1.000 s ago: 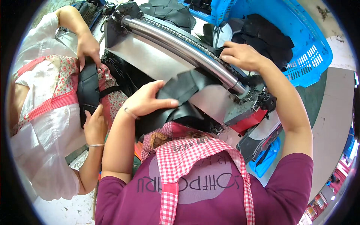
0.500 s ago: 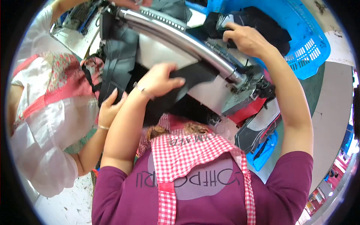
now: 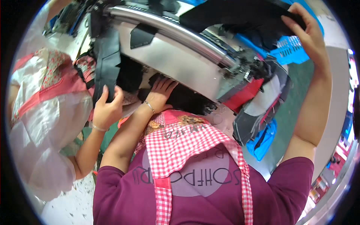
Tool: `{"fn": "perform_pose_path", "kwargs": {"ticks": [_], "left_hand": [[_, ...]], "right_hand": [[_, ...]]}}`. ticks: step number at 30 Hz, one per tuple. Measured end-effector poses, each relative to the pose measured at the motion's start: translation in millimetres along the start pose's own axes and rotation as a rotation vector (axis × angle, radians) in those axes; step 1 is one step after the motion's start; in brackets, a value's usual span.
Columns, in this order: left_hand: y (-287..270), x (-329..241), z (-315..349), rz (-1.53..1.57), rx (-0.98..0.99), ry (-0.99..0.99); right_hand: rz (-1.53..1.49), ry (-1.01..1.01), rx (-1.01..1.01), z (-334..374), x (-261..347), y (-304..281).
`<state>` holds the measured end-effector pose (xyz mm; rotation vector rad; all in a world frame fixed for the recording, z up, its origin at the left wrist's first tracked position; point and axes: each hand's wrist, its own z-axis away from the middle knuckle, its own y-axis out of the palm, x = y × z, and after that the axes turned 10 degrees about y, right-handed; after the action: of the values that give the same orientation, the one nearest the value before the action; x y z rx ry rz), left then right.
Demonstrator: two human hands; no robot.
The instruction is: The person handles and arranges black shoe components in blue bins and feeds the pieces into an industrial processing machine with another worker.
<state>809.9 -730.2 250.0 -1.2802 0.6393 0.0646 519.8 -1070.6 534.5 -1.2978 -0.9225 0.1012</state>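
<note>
Hands sit far apart at this moment. The right hand (image 3: 305,35) is raised high toward the upper right, fingers curled over the edge of a long black fabric piece (image 3: 240,13) that stretches leftward above a blue plastic basket (image 3: 290,50); the grip is closed on that cloth. The left hand (image 3: 161,92) reaches forward low, under the front edge of a grey metal machine bed (image 3: 172,65), with its fingers spread and pressed flat on a dark bundle of black fabric (image 3: 185,99) that lies there; it rests open on the bundle without pinching it. A thin bracelet (image 3: 150,107) circles that wrist. A long shiny metal bar (image 3: 168,32) runs diagonally across the top of the machine, ending in a dark mechanism with a red part (image 3: 243,97) just below it. To the left, a co-worker in a white top with a floral and pink apron (image 3: 48,90) holds a hanging black strap piece (image 3: 107,63) with one hand (image 3: 107,108), fingers wrapped around its lower end. The wearer's red-and-white checked apron (image 3: 180,150) over a maroon shirt fills the lower middle.
</note>
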Motion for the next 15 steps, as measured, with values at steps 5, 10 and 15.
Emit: {"fn": "perform_pose_path", "kwargs": {"ticks": [5, 10, 15], "left_hand": [[13.0, 4.8, -27.0, -0.22, 0.31, 0.064], [8.0, -6.3, -31.4, -0.252, 0.349, 0.03], [13.3, -1.7, -53.1, -0.204, 0.382, 0.139]], "right_hand": [[0.405, -0.042, -0.231, 83.6, 54.0, -57.1], [0.827, 0.001, -0.356, 163.5, 96.0, -12.7], [0.886, -0.159, 0.031, 256.8, 88.2, 86.1]]}}
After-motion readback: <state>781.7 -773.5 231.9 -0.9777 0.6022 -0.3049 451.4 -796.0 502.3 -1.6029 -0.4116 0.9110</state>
